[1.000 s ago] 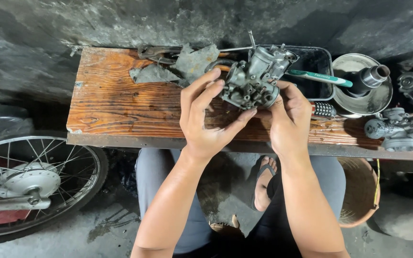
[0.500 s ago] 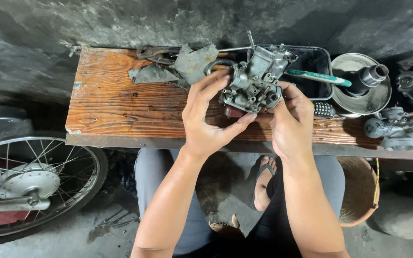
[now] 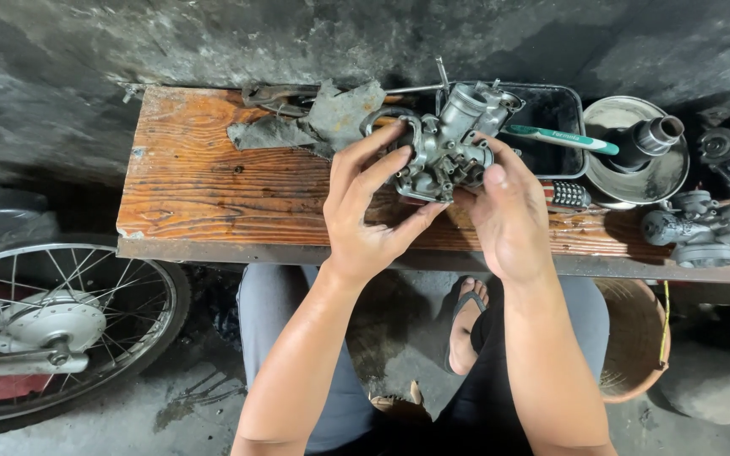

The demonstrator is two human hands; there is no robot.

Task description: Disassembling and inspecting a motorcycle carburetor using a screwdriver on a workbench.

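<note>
1. Left hand (image 3: 371, 215) grips the carburetor (image 3: 445, 143) from its left side; fingers wrap up over the body, thumb (image 3: 416, 226) hooks underneath.
2. Right hand (image 3: 509, 215) holds the same carburetor from the right; thumb presses on its upper right edge, other fingers are behind it, hidden.
3. Carburetor is a grey metal body, tilted, held just above the wooden bench (image 3: 196, 190), in front of the black tray (image 3: 563, 114).
4. Green-handled toothbrush (image 3: 561, 138) lies across the tray's right rim, near the right hand, not touching it.
5. Grey rags (image 3: 314, 122) lie on the bench just left of the carburetor.
6. Round metal bowl (image 3: 606, 173) with a dark funnel-like part inside sits right of the tray.
7. More grey engine parts (image 3: 703, 228) at the bench's right end, well apart from the hands.
8. Spoked wheel (image 3: 52, 325) on the floor at lower left.
9. Person's knees and a sandalled foot (image 3: 466, 325) show under the bench.
</note>
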